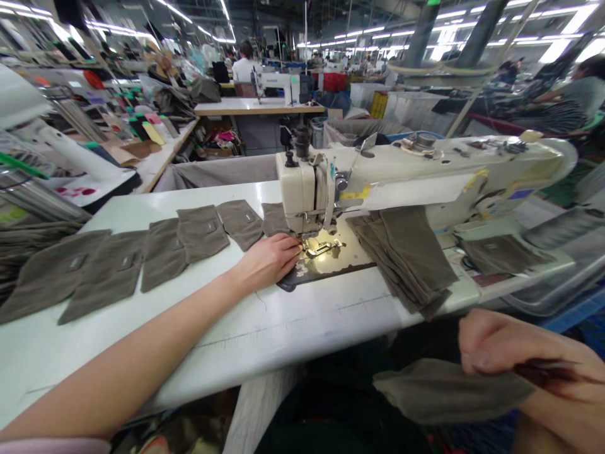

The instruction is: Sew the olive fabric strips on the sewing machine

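Brown fabric piece (425,391), off the desk's (312,315) front edge, pinched in my right hand (513,340): looks light, limp, best taken by its edge. Left hand (269,261) at the sewing machine (297,189), grip I can't tell.

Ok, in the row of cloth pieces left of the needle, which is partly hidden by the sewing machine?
The rightmost cloth piece, just beyond the left hand: the sewing machine covers its right side, but none of the others.

Matt cloth pieces (203,233), glossy tabletop (302,315)
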Demonstrator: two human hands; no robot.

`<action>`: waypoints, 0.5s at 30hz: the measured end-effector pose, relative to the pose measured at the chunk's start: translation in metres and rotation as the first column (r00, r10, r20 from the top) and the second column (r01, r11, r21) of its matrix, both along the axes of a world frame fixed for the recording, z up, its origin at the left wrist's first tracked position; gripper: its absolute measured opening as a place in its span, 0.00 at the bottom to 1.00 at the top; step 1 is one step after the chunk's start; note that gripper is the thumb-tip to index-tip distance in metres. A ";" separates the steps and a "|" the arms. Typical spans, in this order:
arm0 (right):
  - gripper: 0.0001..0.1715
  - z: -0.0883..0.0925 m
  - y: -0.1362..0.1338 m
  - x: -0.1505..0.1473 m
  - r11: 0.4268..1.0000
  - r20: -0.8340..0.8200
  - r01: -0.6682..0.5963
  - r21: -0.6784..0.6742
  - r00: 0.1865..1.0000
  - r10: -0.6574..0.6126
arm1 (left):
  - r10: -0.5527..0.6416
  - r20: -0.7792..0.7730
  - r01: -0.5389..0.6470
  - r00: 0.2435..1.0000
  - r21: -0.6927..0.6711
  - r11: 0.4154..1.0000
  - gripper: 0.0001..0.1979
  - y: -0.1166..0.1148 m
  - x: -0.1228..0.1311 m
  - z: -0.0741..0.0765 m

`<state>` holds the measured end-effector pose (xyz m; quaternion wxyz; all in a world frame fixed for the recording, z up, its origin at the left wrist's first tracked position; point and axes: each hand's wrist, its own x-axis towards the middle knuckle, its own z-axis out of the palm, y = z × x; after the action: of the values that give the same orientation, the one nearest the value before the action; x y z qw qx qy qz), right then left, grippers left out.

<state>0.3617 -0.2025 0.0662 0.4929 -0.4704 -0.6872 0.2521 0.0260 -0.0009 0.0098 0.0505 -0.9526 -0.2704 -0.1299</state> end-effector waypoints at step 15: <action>0.17 -0.023 0.054 -0.098 0.874 -0.271 -0.061 -0.483 0.959 -0.082 | 0.136 0.163 -0.107 0.977 -0.171 0.979 0.21 0.009 -0.030 -0.013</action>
<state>0.2632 -0.1481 0.0432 0.4533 -0.5420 -0.5214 0.4785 -0.0036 0.0083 -0.0030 -0.0428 -0.9202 -0.3412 -0.1871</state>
